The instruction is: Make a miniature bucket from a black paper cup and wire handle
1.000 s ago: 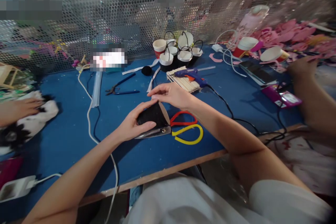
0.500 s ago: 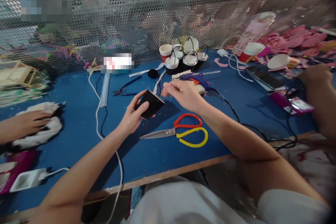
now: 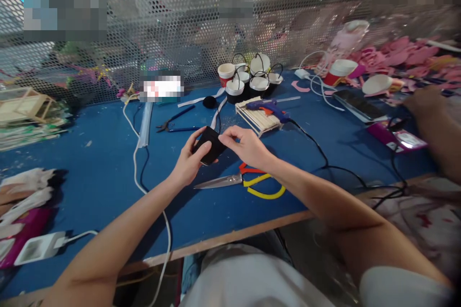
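Note:
My left hand (image 3: 189, 160) is wrapped round a black-covered paper cup (image 3: 209, 144), held on its side above the blue table (image 3: 90, 172). My right hand (image 3: 245, 146) pinches the cup's right edge with thumb and forefinger. Just below both hands lie scissors (image 3: 248, 181) with one red and one yellow handle, blades pointing left. A blue glue gun (image 3: 268, 106) rests on a raft of wooden sticks (image 3: 255, 117) a little beyond my right hand.
A cluster of black and white cups with wire handles (image 3: 250, 79) stands at the back by the perforated metal screen. Pliers (image 3: 175, 122), cables, a white charger (image 3: 36, 247) and a phone (image 3: 356, 104) lie around. Another person's arm (image 3: 435, 129) is at right; pink foam shapes (image 3: 399, 55) behind it.
My right hand came back from the far side and pinched the cup's edge. The left hand turned the cup. The other person's hand at left has withdrawn from view.

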A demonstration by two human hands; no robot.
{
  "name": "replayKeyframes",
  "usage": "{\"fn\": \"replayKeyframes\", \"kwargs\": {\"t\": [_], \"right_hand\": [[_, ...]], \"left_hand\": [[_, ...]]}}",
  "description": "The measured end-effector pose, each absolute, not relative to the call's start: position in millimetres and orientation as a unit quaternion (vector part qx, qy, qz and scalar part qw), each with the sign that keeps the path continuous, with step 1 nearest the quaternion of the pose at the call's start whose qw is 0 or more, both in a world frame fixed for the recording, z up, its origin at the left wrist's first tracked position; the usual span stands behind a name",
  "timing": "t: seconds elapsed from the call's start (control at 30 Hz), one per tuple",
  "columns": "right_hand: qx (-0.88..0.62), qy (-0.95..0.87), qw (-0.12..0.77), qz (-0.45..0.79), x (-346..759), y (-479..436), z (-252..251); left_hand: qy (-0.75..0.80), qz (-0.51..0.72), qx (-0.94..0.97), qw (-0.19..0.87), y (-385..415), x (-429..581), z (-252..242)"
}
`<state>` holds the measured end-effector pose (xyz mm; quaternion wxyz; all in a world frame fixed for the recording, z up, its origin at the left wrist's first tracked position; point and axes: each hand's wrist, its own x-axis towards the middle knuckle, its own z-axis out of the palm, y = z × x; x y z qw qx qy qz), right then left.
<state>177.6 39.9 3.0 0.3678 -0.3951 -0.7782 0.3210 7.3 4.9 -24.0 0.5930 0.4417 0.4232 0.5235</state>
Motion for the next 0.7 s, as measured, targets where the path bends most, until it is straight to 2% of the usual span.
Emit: {"fn": "replayKeyframes", "kwargs": {"t": [0.2, 0.33, 0.5, 0.7], "right_hand": [[-0.351, -0.776, 0.356, 0.385, 179.9, 41.8, 9.7], [-0.369, -0.764, 0.369, 0.379, 176.5, 40.3, 5.9], [-0.393, -0.763, 0.369, 0.357, 175.4, 39.2, 2.2], [-0.376, -0.727, 0.382, 0.428, 174.6, 44.0, 3.8]], "left_hand": [[0.453, 0.52, 0.555, 0.465, 4.5, 4.9, -30.9], [0.484, 0.488, 0.622, 0.374, 2.0, 4.9, -30.0], [0.482, 0.494, 0.655, 0.307, 1.9, 4.8, -30.3], [0.491, 0.457, 0.708, 0.221, 0.8, 4.7, -30.4]]}}
